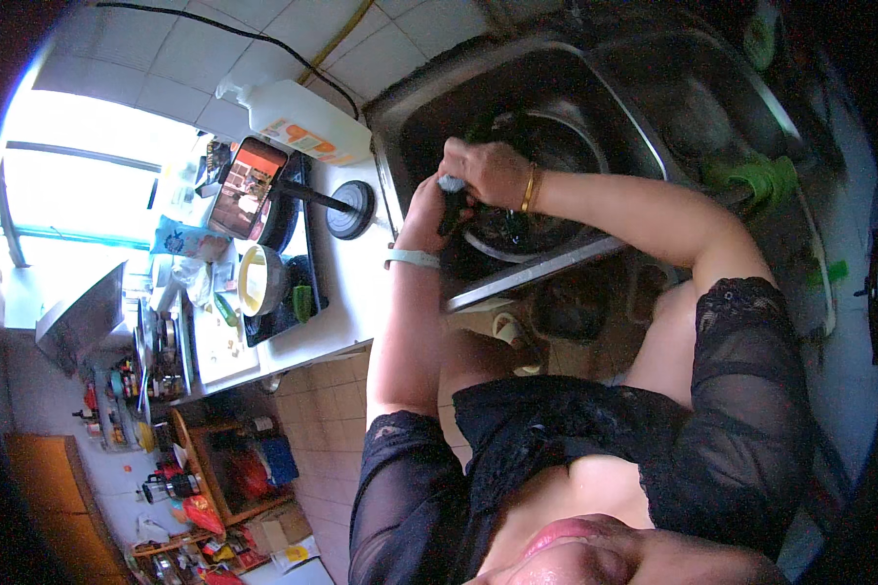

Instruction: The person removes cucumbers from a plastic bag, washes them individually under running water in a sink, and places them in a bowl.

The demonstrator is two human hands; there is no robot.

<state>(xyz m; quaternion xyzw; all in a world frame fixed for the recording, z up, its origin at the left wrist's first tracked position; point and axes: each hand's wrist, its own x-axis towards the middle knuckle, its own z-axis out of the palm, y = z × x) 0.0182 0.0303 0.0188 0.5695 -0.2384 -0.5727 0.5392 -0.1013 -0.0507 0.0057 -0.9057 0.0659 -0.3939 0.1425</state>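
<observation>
Both hands meet over the left basin of a metal sink (629,124). My left hand (426,208), with a pale band at the wrist, is closed around a small dark object (451,205) with a whitish end. I cannot tell what this object is. My right hand (492,172), with a gold-coloured bracelet, touches the left one near that end; its fingers are curled, and whether they grip anything is hidden. Beneath and beside the hands, a round bowl (593,139) sits in the basin. Dark green matter (508,128) shows dimly behind the right hand.
Left of the sink, the counter (351,292) holds a white plastic jug (304,121), a phone (249,186) on a round-based stand (350,210), a pale bowl (262,280) and a green vegetable piece (302,303). A green cloth or glove (757,179) hangs at the sink's right.
</observation>
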